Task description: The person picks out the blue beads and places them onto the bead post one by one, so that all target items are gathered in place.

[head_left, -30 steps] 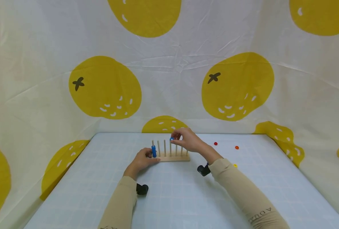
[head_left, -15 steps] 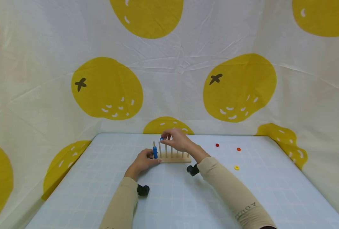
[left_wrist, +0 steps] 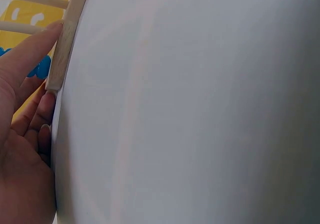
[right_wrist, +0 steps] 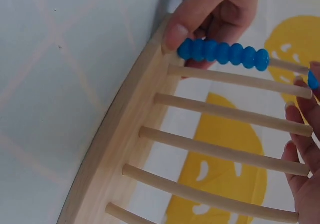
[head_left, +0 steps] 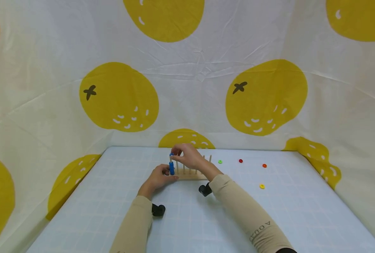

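A wooden peg rack (head_left: 192, 177), its upright pegs set in a row along a flat base, stands on the table. Blue beads (right_wrist: 222, 52) are stacked on the leftmost peg, whose tip stays bare above them. My left hand (head_left: 157, 178) grips that end of the base, thumb in front and fingers curled behind. Between thumb and fingertips my right hand (head_left: 189, 156) pinches one more blue bead (head_left: 171, 154), right at the tip of the same peg. In the right wrist view, the other pegs (right_wrist: 225, 154) carry no beads; the held bead is mostly cut off by the frame edge.
Loose beads lie to the right of the rack: a green one (head_left: 220, 162), a red one (head_left: 240, 161), an orange one (head_left: 264, 165) and, closer in, a yellow one (head_left: 262, 186). A patterned curtain (head_left: 190, 98) hangs behind the table (head_left: 181, 225).
My right hand has moved left along the peg tops with the blue bead, to the leftmost peg. The green bead has come into sight. My left hand keeps its grip on the base.
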Motion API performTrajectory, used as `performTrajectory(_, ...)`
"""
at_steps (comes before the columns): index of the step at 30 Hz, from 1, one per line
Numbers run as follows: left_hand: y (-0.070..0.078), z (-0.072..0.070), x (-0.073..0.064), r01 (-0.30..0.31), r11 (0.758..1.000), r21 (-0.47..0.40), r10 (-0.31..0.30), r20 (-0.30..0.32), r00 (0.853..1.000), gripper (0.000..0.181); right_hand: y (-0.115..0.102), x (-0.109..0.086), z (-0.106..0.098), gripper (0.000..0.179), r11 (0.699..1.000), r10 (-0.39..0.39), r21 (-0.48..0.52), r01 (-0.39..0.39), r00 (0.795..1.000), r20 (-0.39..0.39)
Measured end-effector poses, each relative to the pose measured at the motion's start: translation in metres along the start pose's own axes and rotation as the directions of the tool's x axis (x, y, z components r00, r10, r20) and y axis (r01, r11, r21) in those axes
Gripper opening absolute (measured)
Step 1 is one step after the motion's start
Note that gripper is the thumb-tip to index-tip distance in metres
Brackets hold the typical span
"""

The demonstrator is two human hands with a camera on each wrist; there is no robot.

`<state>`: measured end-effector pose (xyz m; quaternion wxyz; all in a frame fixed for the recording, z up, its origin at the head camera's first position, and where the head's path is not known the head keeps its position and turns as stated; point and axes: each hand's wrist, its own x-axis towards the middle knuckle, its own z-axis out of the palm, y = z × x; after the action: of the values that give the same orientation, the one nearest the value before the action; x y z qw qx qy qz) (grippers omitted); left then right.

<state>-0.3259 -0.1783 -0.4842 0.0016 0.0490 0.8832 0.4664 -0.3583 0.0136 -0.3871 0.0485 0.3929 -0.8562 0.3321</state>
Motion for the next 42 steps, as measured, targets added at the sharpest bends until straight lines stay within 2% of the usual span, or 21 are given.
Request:
performTrajectory(11,0.002,0.001,-0.002,0.012,1.0,0.002,-0.012,-0.003,1.0,0.035,0.001,0.001,0.007,0.018,1.0,0.01,-0.004,-0.01,1.0,0.029)
performTrajectory(18,0.004,0.001,-0.005,-0.037,0.999,0.013,0.037,-0.003,0.999,0.033,0.002,-0.001,0.009,0.018,1.0,0.009,-0.019,-0.009,1.0,0.029)
performTrajectory(28,0.006,0.002,-0.003,-0.028,0.999,0.015,0.028,-0.008,1.0,0.034,0.002,-0.002,0.006,0.017,1.0,0.03,0.001,-0.03,0.999,0.037)
performTrajectory(33,0.004,0.003,0.001,-0.002,1.0,0.002,0.002,-0.007,1.0,0.038,-0.001,-0.004,0.0,0.015,0.998,0.06,0.002,-0.06,0.998,0.035)
performTrajectory(37,0.002,0.005,0.004,0.012,1.0,0.006,-0.012,0.001,1.0,0.036,0.0,-0.009,-0.009,0.018,0.999,0.044,-0.016,-0.044,0.999,0.015)
performTrajectory(42,0.006,0.005,0.005,0.024,0.999,0.025,-0.025,0.024,0.999,0.039,0.005,-0.025,-0.029,0.021,0.999,0.024,-0.041,-0.024,1.0,-0.006)
